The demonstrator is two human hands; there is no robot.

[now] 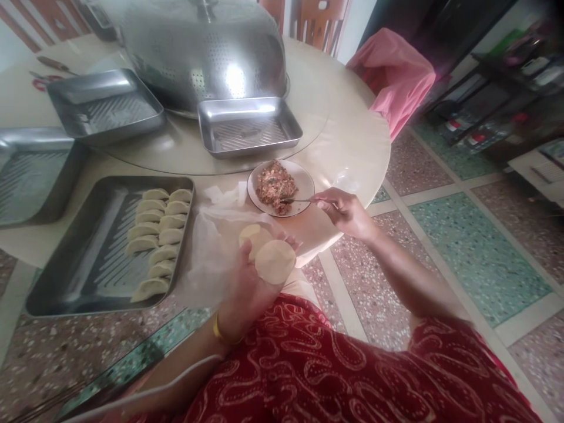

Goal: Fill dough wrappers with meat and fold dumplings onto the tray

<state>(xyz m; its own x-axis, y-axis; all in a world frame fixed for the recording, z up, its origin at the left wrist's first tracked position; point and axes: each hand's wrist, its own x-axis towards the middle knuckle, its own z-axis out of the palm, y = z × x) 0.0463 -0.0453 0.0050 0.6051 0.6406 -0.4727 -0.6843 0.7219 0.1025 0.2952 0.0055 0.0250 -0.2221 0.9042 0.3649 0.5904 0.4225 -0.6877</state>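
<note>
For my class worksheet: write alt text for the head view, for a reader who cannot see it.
A person's left hand holds thin dough rounds while the right hand holds a utensil in minced filling on a plate. To the left, folded dumplings lie in a metal tray.

Hazy light glares white off the perforated steel dome [201, 57], while the right edge is dim and blurred.

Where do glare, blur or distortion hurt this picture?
Head view: harsh glare on the perforated metal dome; head view: the left hand looks hazy and soft-edged; head view: the shelf at upper right is dim and smeared; head view: wide-angle stretching shows toward the edges, while the filling reads fairly clearly.
</note>
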